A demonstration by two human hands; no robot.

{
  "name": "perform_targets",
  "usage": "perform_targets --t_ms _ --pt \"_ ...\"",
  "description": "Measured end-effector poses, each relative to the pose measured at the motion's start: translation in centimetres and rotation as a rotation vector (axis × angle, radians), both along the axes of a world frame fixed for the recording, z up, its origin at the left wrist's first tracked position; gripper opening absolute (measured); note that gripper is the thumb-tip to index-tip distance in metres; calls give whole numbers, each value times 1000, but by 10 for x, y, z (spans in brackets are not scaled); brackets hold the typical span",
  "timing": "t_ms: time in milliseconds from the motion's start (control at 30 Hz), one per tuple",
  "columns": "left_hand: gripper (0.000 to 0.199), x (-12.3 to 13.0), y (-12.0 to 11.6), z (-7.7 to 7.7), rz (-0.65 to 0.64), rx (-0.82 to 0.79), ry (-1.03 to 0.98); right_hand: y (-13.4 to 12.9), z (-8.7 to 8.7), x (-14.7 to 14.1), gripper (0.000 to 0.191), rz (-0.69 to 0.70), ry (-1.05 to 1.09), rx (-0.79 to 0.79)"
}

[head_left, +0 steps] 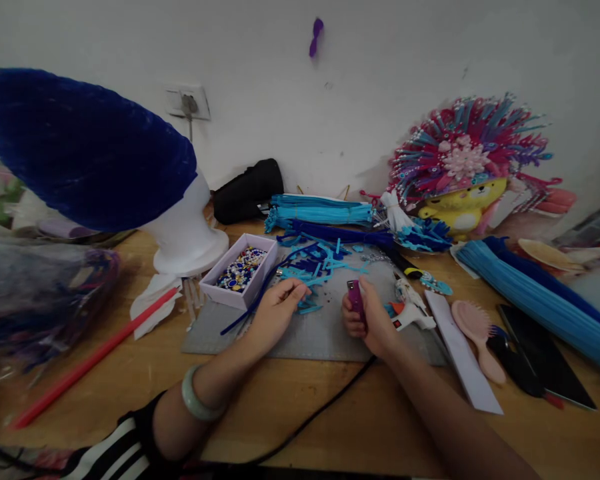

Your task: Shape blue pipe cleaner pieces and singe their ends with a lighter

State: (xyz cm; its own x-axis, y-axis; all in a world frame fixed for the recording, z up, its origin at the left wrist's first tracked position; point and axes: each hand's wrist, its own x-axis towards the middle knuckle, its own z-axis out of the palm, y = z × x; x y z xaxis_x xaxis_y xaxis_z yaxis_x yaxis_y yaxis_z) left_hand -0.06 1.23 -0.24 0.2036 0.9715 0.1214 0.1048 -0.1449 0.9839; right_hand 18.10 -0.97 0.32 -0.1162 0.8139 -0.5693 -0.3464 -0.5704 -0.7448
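Note:
My left hand (279, 312) is closed over the left part of the grey mat (325, 337), thumb and fingertips pressed together; what they pinch, if anything, is too small to make out. A purple lighter (356, 301) is held upright in my right hand (373, 319), the thumb near its metal top. Between and behind the hands lie cut light and dark blue pipe-cleaner pieces (317, 263). A white box (220, 294) of mixed beads stands just left of my left hand. To the right of my right hand rests a white glue gun (413, 308).
At the left, a white head stand (190, 240) carries a large blue headpiece (90, 150). A red stick (100, 357) lies in front of it. A black cable (320, 413) crosses the front. A pink brush (475, 327) and blue bundles (535, 287) are at the right.

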Motion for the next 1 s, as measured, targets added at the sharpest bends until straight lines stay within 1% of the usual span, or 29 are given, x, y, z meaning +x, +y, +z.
perform_targets --t_ms 100,300,467,667,800,1000 --pt "30 2 0 -3 -2 19 42 0 -1 -4 58 37 32 -54" --pt "30 3 -3 -3 -35 31 139 2 -13 -5 61 107 47 -15" --pt "31 4 -6 -3 -73 50 184 3 -14 -4 58 130 20 -18" --pt "29 5 -6 -4 -102 85 192 3 -14 -5 58 124 -7 -6" --pt "28 5 -6 -4 -104 93 191 3 -14 -5 59 157 21 12" --pt "28 5 -7 -3 -102 102 194 4 -14 -6 61 103 -64 -19"
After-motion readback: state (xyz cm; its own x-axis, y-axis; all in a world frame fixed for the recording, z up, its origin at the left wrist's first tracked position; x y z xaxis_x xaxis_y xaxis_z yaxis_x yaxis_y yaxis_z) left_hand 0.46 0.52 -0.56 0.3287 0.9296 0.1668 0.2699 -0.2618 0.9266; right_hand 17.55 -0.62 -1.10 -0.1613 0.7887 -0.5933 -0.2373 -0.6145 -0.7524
